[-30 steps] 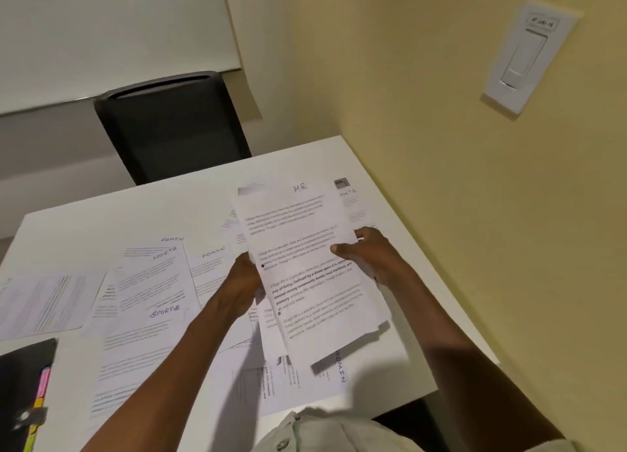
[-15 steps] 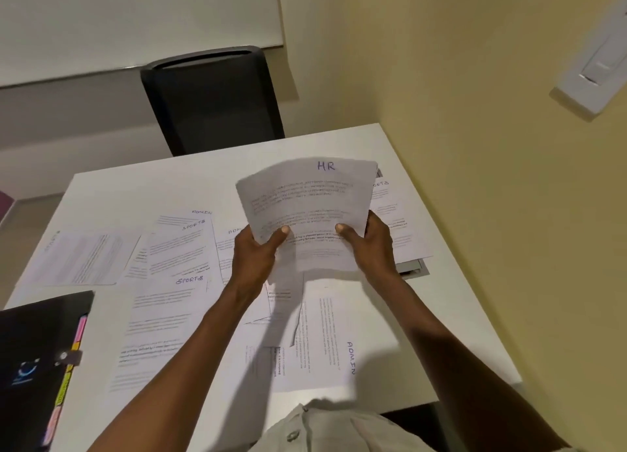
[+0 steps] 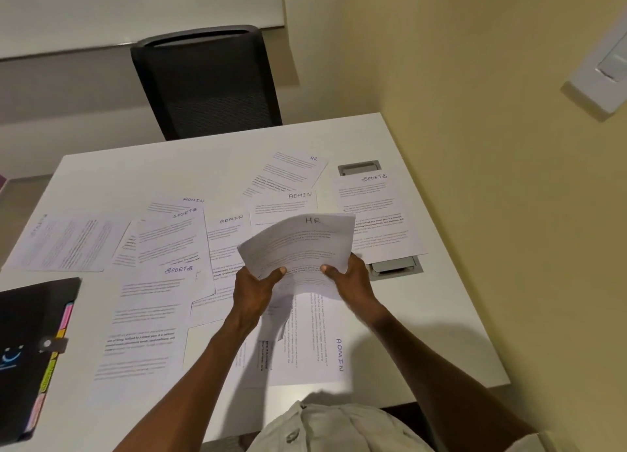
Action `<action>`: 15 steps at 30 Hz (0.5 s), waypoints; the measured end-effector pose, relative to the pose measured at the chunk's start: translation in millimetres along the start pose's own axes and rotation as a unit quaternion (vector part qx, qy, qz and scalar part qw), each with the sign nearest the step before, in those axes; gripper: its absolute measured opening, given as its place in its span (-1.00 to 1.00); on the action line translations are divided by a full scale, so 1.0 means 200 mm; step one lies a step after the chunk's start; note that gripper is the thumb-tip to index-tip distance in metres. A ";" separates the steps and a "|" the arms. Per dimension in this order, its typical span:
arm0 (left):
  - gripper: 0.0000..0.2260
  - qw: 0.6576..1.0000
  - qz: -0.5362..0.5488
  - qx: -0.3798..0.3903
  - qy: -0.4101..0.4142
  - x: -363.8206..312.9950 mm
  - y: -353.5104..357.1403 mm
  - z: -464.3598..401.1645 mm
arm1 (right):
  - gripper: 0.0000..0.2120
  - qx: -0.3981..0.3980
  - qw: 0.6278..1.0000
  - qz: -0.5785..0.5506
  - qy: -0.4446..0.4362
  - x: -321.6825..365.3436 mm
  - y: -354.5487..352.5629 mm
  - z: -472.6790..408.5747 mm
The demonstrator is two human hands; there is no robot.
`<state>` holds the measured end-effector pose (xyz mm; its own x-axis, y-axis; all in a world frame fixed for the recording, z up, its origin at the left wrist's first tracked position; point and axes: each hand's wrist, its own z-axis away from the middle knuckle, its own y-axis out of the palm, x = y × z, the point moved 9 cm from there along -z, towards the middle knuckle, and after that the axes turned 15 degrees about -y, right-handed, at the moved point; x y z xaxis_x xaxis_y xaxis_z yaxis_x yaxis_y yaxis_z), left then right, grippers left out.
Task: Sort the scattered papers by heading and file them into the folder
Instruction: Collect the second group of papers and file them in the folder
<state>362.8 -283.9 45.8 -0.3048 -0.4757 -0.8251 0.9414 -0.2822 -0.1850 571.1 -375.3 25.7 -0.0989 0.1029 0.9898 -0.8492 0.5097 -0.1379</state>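
I hold a small bundle of sheets headed HR [image 3: 298, 244] above the middle of the white table [image 3: 142, 176]. My left hand [image 3: 256, 290] grips its lower left edge and my right hand [image 3: 349, 278] its lower right edge. Flat on the table lie another HR sheet [image 3: 288, 171], sheets headed SPORTS [image 3: 373, 210] [image 3: 149, 319], and sheets headed ADMIN [image 3: 305, 339] [image 3: 227, 244]. A black folder [image 3: 29, 353] with coloured tabs lies shut at the table's left front edge.
A black chair [image 3: 207, 81] stands behind the table. A yellow wall with a white switch [image 3: 600, 75] runs along the right. Two grey cable hatches [image 3: 359, 167] [image 3: 395, 266] are set into the table near the right side.
The HR bundle went from lying tilted low over the table to being held up in both hands. The view has swung left, showing more of the folder.
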 end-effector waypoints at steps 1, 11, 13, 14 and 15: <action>-0.71 1.000 -0.004 -0.002 0.004 -0.01 0.01 -0.01 | -0.65 0.000 1.000 0.003 0.004 -0.01 0.00 -0.01; -0.71 0.997 -0.028 -0.068 0.029 -0.19 -0.07 -0.09 | -0.56 0.097 0.947 0.306 -0.014 -0.12 -0.29 -0.24; -0.72 0.996 -0.010 -0.079 0.030 -0.21 -0.11 -0.11 | -0.58 0.076 0.930 0.358 0.043 -0.24 -0.45 -0.28; -0.70 0.996 -0.003 -0.084 0.028 -0.21 -0.13 -0.11 | -0.59 0.061 0.922 0.375 0.075 -0.29 -0.53 -0.29; -0.69 0.996 0.004 -0.087 0.024 -0.21 -0.14 -0.11 | -0.57 0.043 0.916 0.385 0.102 -0.33 -0.61 -0.31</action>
<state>351.8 -236.9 74.4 -0.2928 -0.4353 -0.8513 0.9562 -0.1277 -0.2635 713.6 -391.4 -24.8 -0.5946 0.5656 0.5714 -0.6072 0.1500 -0.7803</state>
